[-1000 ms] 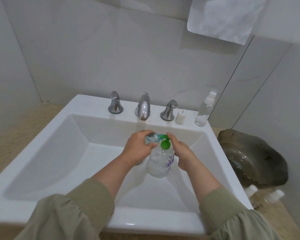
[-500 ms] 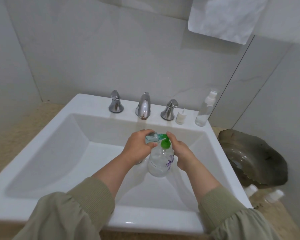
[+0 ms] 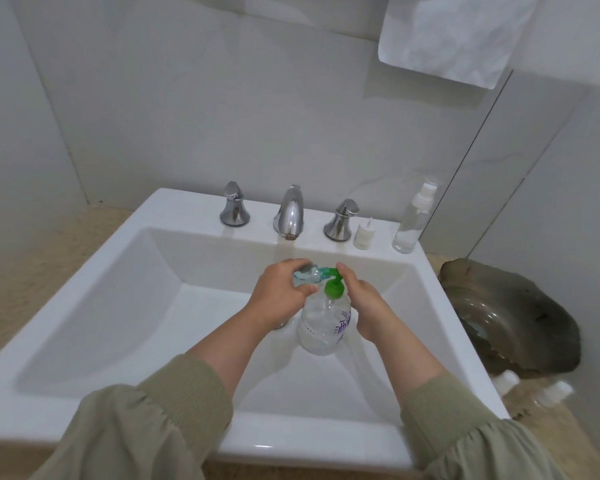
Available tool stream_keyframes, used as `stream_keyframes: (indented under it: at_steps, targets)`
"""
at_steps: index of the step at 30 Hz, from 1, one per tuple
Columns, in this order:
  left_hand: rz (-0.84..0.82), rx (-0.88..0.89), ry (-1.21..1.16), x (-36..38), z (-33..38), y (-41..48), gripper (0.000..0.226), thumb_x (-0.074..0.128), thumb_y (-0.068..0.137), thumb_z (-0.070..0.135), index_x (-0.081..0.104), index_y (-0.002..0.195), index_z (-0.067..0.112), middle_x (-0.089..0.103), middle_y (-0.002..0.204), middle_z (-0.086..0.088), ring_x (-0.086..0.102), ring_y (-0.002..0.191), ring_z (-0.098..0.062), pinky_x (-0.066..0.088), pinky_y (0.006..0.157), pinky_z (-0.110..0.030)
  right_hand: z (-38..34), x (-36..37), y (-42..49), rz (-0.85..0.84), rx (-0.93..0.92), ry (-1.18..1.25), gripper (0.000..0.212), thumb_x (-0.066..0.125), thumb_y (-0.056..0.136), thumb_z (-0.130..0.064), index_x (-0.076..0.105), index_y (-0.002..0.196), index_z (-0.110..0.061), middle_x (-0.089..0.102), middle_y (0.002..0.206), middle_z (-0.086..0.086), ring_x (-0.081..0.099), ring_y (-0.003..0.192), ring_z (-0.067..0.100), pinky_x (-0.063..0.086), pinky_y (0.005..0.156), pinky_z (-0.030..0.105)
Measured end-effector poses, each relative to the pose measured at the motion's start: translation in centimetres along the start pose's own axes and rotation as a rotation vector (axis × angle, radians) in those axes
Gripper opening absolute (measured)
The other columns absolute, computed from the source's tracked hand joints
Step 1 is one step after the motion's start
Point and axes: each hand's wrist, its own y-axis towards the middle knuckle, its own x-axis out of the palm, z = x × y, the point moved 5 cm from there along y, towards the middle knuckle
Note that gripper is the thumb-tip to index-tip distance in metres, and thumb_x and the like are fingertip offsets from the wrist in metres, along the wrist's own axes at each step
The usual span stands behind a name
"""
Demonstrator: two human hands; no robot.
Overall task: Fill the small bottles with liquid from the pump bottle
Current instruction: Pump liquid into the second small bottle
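A clear pump bottle (image 3: pixel 321 325) with a green pump head (image 3: pixel 334 287) and purple print is held over the white sink basin (image 3: pixel 118 306). My right hand (image 3: pixel 364 306) grips its side, with the index finger lying on the pump head. My left hand (image 3: pixel 279 294) holds a small clear bluish bottle (image 3: pixel 307 273) on its side, its mouth against the green nozzle. A small white dropper bottle (image 3: pixel 363 234) and a tall clear spray bottle (image 3: pixel 411 221) stand on the sink's back right ledge.
A chrome faucet (image 3: pixel 289 213) with two handles (image 3: pixel 234 209) (image 3: pixel 341 220) stands at the back of the sink. A dark bowl-like basin (image 3: pixel 510 317) sits to the right, two white-capped bottles (image 3: pixel 534 389) in front of it. A white towel (image 3: pixel 454 36) hangs above.
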Motion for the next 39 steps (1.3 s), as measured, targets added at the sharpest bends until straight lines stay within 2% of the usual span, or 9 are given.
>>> stream_keyframes:
  at_steps: [3,5,10,13,17,24,28,33,39]
  targets:
    - [0.009,0.006,-0.033,-0.1,0.1,0.3,0.037,0.067,0.084,0.013,0.060,0.120,0.019,0.062,0.110,0.001,0.062,0.077,-0.023,0.056,0.075,-0.030,-0.5,-0.6,0.1,0.026,-0.008,0.050,0.034,0.048,0.092,-0.050,0.054,0.099,-0.017,0.050,0.096,0.000,0.040,0.106,0.017,0.028,0.096,0.030]
    - [0.008,0.001,-0.048,-0.1,0.1,0.3,0.037,0.066,0.084,0.011,0.060,0.120,0.018,0.061,0.107,0.002,0.058,0.071,-0.018,0.053,0.062,-0.021,-0.4,-0.6,0.0,0.011,0.018,0.061,0.050,0.049,0.090,-0.053,0.052,0.121,-0.014,0.047,0.107,0.001,0.040,0.117,0.020,0.026,0.103,0.034]
    - [-0.005,-0.009,0.010,0.0,0.0,0.1,0.039,0.067,0.083,0.014,0.060,0.121,0.019,0.063,0.112,0.000,0.064,0.094,-0.030,0.052,0.090,-0.041,0.2,0.1,0.0,-0.038,0.071,0.044,0.065,0.052,0.084,-0.061,0.052,0.125,-0.011,0.048,0.133,0.005,0.039,0.130,0.024,0.026,0.100,0.034]
    - [-0.002,-0.013,0.008,0.0,-0.2,0.2,0.039,0.067,0.083,0.014,0.060,0.121,0.020,0.061,0.105,0.005,0.064,0.094,-0.029,0.051,0.091,-0.042,-0.3,-0.4,-0.1,-0.024,0.049,0.058,0.057,0.050,0.090,-0.052,0.049,0.128,-0.010,0.047,0.124,0.004,0.036,0.132,0.024,0.025,0.106,0.035]
    - [-0.004,-0.014,0.017,0.0,-0.2,0.4,0.040,0.067,0.084,0.016,0.059,0.122,0.021,0.060,0.107,0.005,0.064,0.095,-0.029,0.051,0.091,-0.043,-0.3,-0.9,-0.1,-0.041,0.084,0.110,0.076,0.056,0.083,-0.057,0.036,0.142,-0.014,0.031,0.150,0.007,0.027,0.138,0.024,0.019,0.111,0.043]
    - [-0.008,0.004,0.028,0.0,-0.4,0.4,0.037,0.067,0.083,0.014,0.060,0.119,0.020,0.063,0.111,0.001,0.064,0.094,-0.029,0.051,0.090,-0.043,-0.3,-1.0,-0.3,-0.040,0.070,0.055,0.070,0.054,0.086,-0.054,0.040,0.140,-0.012,0.032,0.150,0.007,0.029,0.137,0.025,0.023,0.109,0.042]
    - [-0.005,0.007,0.020,0.0,-0.4,0.3,0.037,0.066,0.083,0.013,0.061,0.119,0.020,0.062,0.108,0.002,0.063,0.092,-0.029,0.051,0.091,-0.043,-0.7,-1.1,-0.3,0.062,-0.026,0.049,0.060,0.057,0.088,-0.047,0.047,0.134,-0.010,0.043,0.143,0.006,0.036,0.133,0.023,0.028,0.094,0.032]
    - [0.010,0.013,-0.034,-0.1,-0.3,0.6,0.036,0.067,0.083,0.012,0.061,0.118,0.019,0.061,0.104,0.004,0.062,0.084,-0.027,0.053,0.088,-0.041,-0.9,-0.9,-0.4,0.058,-0.023,0.075,0.066,0.057,0.087,-0.050,0.043,0.136,-0.009,0.043,0.143,0.007,0.036,0.133,0.024,0.028,0.100,0.034]
    - [-0.005,0.018,-0.032,-0.1,-0.3,0.4,0.036,0.065,0.085,0.010,0.060,0.120,0.016,0.059,0.107,0.002,0.056,0.075,-0.019,0.050,0.056,-0.016,-0.7,-0.7,-0.6,0.058,-0.021,0.051,0.065,0.057,0.086,-0.052,0.046,0.134,-0.009,0.045,0.141,0.006,0.038,0.131,0.025,0.029,0.094,0.032]
